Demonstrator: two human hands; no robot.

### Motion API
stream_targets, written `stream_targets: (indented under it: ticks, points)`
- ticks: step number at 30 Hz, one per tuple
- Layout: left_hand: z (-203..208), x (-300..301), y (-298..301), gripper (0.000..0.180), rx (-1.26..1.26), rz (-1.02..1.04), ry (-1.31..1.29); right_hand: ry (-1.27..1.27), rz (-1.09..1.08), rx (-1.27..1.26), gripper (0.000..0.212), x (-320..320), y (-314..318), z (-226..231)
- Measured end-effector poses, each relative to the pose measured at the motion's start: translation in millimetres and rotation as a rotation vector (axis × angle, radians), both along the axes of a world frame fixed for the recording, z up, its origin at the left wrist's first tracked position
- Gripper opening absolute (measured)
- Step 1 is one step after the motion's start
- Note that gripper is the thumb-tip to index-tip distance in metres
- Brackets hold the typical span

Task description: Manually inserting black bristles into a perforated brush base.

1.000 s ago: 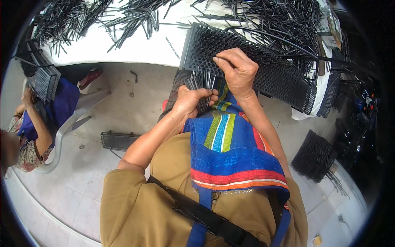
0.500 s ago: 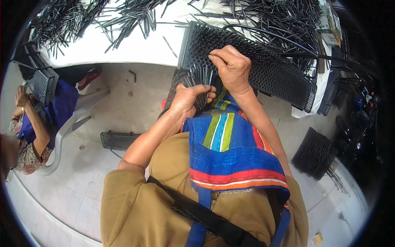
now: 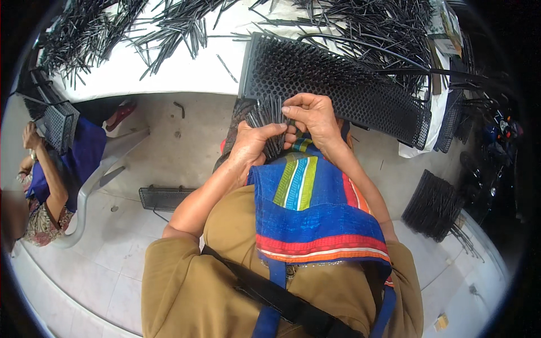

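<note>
My left hand (image 3: 253, 139) is closed round a fanned bundle of thin black sticks (image 3: 264, 115), held upright over my lap. Thumb and forefinger of my right hand (image 3: 314, 117) pinch at the stick tips on the bundle's right edge. The other fingers of that hand are curled. Just beyond both hands a black perforated rack (image 3: 389, 110) leans against the table edge. Many of its holes, mostly at the left and along the top, hold upright black sticks; rows of bare holes show at the lower right.
Loose black sticks (image 3: 180, 34) lie in heaps on the white tabletop (image 3: 217, 79). At the left sits another person (image 3: 48, 174) with a similar rack (image 3: 59, 127). A stick-filled block (image 3: 433, 205) stands on the floor at right, and a rack (image 3: 163, 197) lies at left.
My right hand has come down and left from over the rack to the tips of the bundle. My left hand still holds the sticks in nearly the same place.
</note>
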State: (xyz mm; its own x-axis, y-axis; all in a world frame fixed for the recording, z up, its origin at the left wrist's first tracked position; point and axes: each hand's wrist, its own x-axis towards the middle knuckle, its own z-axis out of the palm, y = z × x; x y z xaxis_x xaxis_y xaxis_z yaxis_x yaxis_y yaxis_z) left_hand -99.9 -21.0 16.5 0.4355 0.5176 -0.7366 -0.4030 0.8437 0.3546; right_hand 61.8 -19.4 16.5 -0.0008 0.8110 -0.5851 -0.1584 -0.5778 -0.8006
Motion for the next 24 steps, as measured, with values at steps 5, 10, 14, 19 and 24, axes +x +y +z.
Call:
stream_targets:
  ticks: [5, 10, 14, 19, 24]
  points:
    - [4.2, 2.4, 0.0, 0.015, 0.032, -0.013, 0.035, 0.097, -0.016, -0.050, 0.009, -2.9, -7.9, 8.3]
    - [-4.0, 0.6, 0.5, 0.014, 0.007, 0.116, 0.169, -0.126, -0.283, 0.254, 0.004, 6.2, -4.2, 1.6]
    - [-6.3, 2.3, -2.2, 0.016, -0.036, 0.022, 0.182, -0.427, -0.377, 0.671, 0.004, 16.1, 16.4, 7.6]
    - [-2.5, 7.0, -2.1, 0.015, 0.050, -0.003, 0.154, -0.655, -0.228, 0.827, 0.008, 18.8, 23.2, 2.0]
    - [-9.5, 5.4, -2.2, 0.014, -0.051, -0.011, 0.151, -0.611, -0.233, 0.813, 0.008, 16.5, 22.4, -1.0]
